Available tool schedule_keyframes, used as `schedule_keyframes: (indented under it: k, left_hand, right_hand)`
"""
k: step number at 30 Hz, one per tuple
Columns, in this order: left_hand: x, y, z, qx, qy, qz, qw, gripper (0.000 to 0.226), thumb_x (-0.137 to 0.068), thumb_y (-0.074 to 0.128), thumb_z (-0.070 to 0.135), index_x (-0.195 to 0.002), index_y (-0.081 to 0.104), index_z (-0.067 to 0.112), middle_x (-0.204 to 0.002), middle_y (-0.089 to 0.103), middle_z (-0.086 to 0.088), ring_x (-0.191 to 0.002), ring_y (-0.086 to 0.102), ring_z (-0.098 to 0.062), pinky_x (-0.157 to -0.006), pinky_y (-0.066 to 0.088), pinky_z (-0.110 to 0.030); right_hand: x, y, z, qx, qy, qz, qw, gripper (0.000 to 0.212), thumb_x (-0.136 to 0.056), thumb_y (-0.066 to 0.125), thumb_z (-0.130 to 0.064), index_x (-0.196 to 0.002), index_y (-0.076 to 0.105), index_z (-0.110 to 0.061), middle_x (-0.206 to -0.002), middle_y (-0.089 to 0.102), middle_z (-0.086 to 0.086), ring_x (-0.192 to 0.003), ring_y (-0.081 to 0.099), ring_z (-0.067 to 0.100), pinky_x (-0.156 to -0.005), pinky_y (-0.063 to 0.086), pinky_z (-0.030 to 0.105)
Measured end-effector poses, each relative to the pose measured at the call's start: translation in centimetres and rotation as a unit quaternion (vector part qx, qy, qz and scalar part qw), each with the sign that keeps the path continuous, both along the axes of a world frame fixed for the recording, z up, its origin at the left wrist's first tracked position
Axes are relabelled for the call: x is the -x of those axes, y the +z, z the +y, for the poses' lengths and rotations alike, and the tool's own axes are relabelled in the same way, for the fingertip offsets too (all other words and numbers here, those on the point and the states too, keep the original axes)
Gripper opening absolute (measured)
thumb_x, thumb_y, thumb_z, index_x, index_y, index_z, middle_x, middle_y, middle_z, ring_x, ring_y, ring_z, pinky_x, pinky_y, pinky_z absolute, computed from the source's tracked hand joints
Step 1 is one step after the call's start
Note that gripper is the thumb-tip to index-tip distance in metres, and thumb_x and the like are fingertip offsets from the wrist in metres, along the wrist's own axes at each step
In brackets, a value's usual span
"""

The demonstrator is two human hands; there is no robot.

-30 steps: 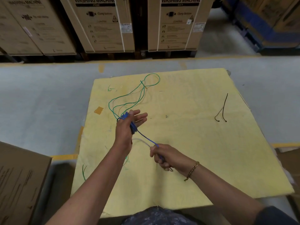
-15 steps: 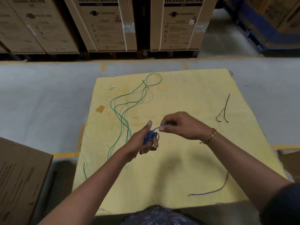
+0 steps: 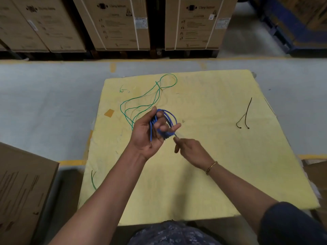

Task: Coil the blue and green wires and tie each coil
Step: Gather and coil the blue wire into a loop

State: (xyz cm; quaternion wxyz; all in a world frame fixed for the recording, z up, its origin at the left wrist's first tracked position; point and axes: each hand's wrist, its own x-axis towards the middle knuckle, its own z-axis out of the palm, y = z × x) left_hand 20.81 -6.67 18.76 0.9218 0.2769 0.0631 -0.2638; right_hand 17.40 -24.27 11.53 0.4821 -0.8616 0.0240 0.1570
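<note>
The blue wire [image 3: 170, 118] is wound in several loops around the fingers of my left hand [image 3: 148, 132], held palm-up above the middle of the yellow table top [image 3: 221, 156]. My right hand [image 3: 190, 149] sits just to the right and pinches the blue wire's free end close to the coil. The green wire [image 3: 141, 105] lies loose and uncoiled on the table behind my left hand, with a loop at the far edge.
Two thin black ties [image 3: 245, 117] lie on the table's right side. A short green wire piece [image 3: 93, 181] hangs at the near-left edge. A cardboard box [image 3: 21, 188] stands at the left, and large cartons [image 3: 113, 23] line the far floor.
My right hand swung from above the coil down to its right side, pulling the wire's end in. The blue tail that lay on the near table is gone and the coil has more loops.
</note>
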Motion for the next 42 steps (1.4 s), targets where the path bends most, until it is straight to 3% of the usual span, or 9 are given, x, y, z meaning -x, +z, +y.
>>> schedule_keyframes:
  k: [5, 13, 16, 21, 25, 28, 35, 38, 42]
  left_hand:
    - [-1.0, -1.1, -1.0, -0.237, 0.010, -0.132, 0.963, 0.027, -0.105, 0.038, 0.014, -0.086, 0.055, 0.005, -0.090, 0.077, -0.020, -0.098, 0.074, -0.037, -0.093, 0.053, -0.038]
    - [-0.3, -5.1, 1.2, -0.684, -0.190, -0.312, 0.632, 0.029, -0.103, 0.043, 0.034, -0.095, 0.066, 0.019, -0.083, 0.077, 0.004, -0.099, 0.064, -0.017, -0.092, 0.049, -0.042]
    - [0.3, -5.0, 2.1, -0.717, -0.219, -0.293, 0.594, 0.041, -0.106, 0.040, 0.041, -0.095, 0.068, 0.013, -0.062, 0.066, 0.000, -0.071, 0.059, -0.012, -0.070, 0.043, -0.034]
    - [0.8, -5.3, 3.1, -0.624, -0.284, -0.179, 0.706, 0.077, -0.097, 0.028, 0.073, -0.071, 0.062, 0.008, -0.043, 0.038, 0.000, -0.042, 0.042, -0.019, -0.066, 0.041, -0.034]
    - [1.9, -4.2, 2.7, -0.341, -0.317, -0.077, 0.881, 0.072, -0.098, 0.036, 0.068, -0.066, 0.053, 0.005, -0.037, 0.020, -0.002, -0.032, 0.023, -0.018, -0.099, 0.052, -0.045]
    - [2.4, -3.1, 2.2, -0.154, -0.295, -0.044, 0.942, 0.054, -0.104, 0.044, 0.046, -0.067, 0.048, 0.008, -0.033, 0.021, 0.002, -0.030, 0.016, -0.016, -0.104, 0.049, -0.047]
    - [1.5, -2.1, 0.6, -0.080, -0.068, 0.038, 0.994, 0.040, -0.100, 0.052, 0.035, -0.067, 0.051, 0.013, -0.033, 0.027, 0.003, -0.030, 0.024, -0.012, -0.103, 0.052, -0.047]
    - [0.9, -2.6, 0.0, -0.178, 0.015, 0.014, 0.984, 0.037, -0.102, 0.050, 0.031, -0.072, 0.056, 0.011, -0.039, 0.039, -0.002, -0.037, 0.043, -0.019, -0.106, 0.049, -0.052]
    - [1.3, -3.7, -0.7, -0.382, -0.040, -0.092, 0.919, 0.040, -0.106, 0.040, 0.031, -0.081, 0.061, 0.008, -0.074, 0.076, -0.019, -0.095, 0.074, -0.031, -0.108, 0.040, -0.041]
  right_hand:
    - [2.2, -2.0, 1.8, 0.070, 0.085, 0.018, 0.994, 0.043, -0.101, 0.039, -0.055, -0.086, 0.064, -0.024, -0.067, 0.061, 0.000, -0.063, 0.059, 0.019, -0.065, 0.046, 0.036]
    - [1.5, 0.2, 1.2, 0.108, 0.136, 0.011, 0.985, 0.029, -0.098, 0.051, -0.040, -0.086, 0.070, -0.022, -0.077, 0.068, -0.006, -0.072, 0.062, 0.020, -0.071, 0.049, 0.036]
    - [0.5, 1.8, -0.3, 0.127, 0.152, -0.020, 0.980, 0.028, -0.096, 0.056, -0.045, -0.082, 0.069, -0.025, -0.069, 0.062, -0.006, -0.062, 0.053, 0.013, -0.064, 0.045, 0.034]
    - [-2.0, 5.5, -3.0, 0.114, 0.171, -0.080, 0.975, 0.015, -0.092, 0.067, -0.039, -0.084, 0.070, -0.026, -0.065, 0.058, -0.009, -0.060, 0.048, 0.004, -0.060, 0.038, 0.023]
    - [-3.4, 6.6, -4.4, 0.080, 0.102, -0.113, 0.985, 0.019, -0.092, 0.067, -0.041, -0.087, 0.073, -0.024, -0.078, 0.069, -0.007, -0.066, 0.053, 0.001, -0.063, 0.040, 0.017]
    - [-3.1, 5.4, -3.7, 0.046, 0.068, -0.086, 0.993, 0.022, -0.095, 0.062, -0.043, -0.088, 0.073, -0.025, -0.077, 0.067, -0.005, -0.061, 0.053, -0.002, -0.061, 0.040, 0.016]
    - [1.0, 0.3, -0.3, 0.032, 0.065, 0.051, 0.996, 0.024, -0.103, 0.045, -0.032, -0.099, 0.068, -0.027, -0.072, 0.067, -0.004, -0.047, 0.048, 0.000, -0.046, 0.040, 0.018]
    - [2.7, -0.3, 0.6, 0.000, 0.119, 0.151, 0.981, 0.025, -0.101, 0.046, -0.028, -0.108, 0.067, -0.015, -0.071, 0.066, -0.002, -0.045, 0.048, 0.010, -0.044, 0.043, 0.023]
    - [3.2, 1.6, 1.9, -0.027, 0.190, 0.261, 0.946, 0.030, -0.099, 0.053, -0.034, -0.093, 0.069, -0.010, -0.064, 0.062, 0.000, -0.045, 0.048, 0.012, -0.050, 0.045, 0.026]
